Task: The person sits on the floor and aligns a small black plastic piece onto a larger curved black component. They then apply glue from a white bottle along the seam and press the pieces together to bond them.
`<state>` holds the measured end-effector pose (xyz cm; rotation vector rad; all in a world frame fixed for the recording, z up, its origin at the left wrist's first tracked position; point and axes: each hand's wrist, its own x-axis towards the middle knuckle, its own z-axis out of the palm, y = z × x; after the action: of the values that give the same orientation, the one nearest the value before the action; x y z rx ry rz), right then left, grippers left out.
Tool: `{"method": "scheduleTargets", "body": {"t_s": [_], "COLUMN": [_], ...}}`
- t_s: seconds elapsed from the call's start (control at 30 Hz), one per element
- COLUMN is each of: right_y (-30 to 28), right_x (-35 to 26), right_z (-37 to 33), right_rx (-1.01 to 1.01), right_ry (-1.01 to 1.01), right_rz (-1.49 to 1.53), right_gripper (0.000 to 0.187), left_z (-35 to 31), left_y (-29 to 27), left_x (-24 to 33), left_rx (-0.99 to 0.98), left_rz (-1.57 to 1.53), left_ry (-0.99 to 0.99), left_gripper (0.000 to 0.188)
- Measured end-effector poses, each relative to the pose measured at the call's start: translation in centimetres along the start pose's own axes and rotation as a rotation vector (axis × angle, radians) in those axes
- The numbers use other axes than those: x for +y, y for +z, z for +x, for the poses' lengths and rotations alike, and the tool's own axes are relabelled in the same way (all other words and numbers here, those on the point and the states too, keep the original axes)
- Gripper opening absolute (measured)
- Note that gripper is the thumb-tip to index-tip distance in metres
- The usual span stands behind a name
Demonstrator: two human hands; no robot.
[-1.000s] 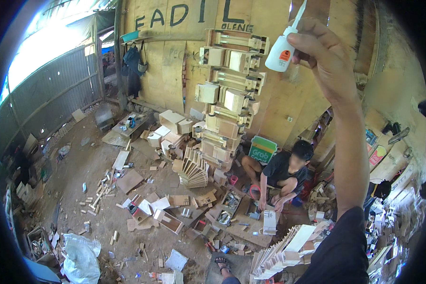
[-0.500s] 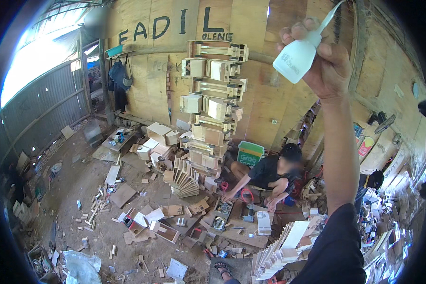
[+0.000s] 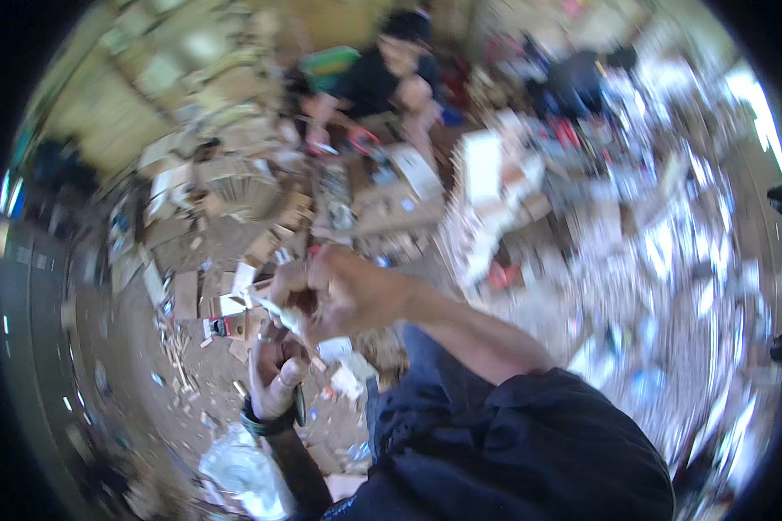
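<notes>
Out in front of my body, my right hand [image 3: 343,291] is closed around a small white squeeze bottle [image 3: 284,319] with a thin nozzle. Only a pale strip of the bottle shows; my fingers hide most of it, and motion smears the picture. Just below it is my left hand [image 3: 278,373], a dark band [image 3: 268,425] around its wrist. Its fingers are curled and the thumb is bent in beside them. Whether anything lies inside those fingers I cannot make out. The two hands are close together, near the bottle.
A person [image 3: 378,82] in dark clothes crouches beyond my hands, among wooden parts. A stack of pale wooden pieces [image 3: 478,200] stands to the right. Boxes, offcuts and scraps litter the dirt floor; a clear plastic bag [image 3: 245,469] lies at lower left.
My right hand has come down from high at the right to the middle, still gripping the bottle. My left hand has come into view. The head view has tilted downward and turned.
</notes>
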<state>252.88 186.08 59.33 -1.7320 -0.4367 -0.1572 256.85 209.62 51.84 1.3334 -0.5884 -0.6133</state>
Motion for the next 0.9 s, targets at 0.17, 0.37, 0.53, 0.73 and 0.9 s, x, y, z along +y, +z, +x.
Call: {"method": "scheduleTargets", "body": {"t_s": [0.17,0.37,0.53,0.73,0.9], "right_y": [2.3,1.4,-2.0,-6.9,-13.9], "right_x": [1.0,-2.5,-5.3,-7.6,-9.6], "right_z": [-20.1,-34.2,-39.9,-52.6,-65.9], "right_rx": [0.636,0.771,0.75,0.815,0.96], "right_ry": [0.033,0.327,0.489,0.579,0.82], "right_rz": [-0.133,-0.268,-0.256,-0.395,-0.454], "right_gripper": [0.015,0.008,0.008,0.011,0.021], "left_z": [1.6,-0.5,1.5,2.0,1.4], "left_y": [13.0,22.7,29.5,44.1,58.9], "left_x": [-1.5,-6.0,-4.7,-7.7,-16.5], "left_rx": [-0.626,-0.983,-1.112,-1.337,-1.429], "left_rz": [0.341,0.586,0.844,0.796,0.716], "left_ry": [-0.298,-0.389,-0.343,-0.271,0.112], "left_gripper": [0.035,0.032,0.044,0.042,0.037]}}
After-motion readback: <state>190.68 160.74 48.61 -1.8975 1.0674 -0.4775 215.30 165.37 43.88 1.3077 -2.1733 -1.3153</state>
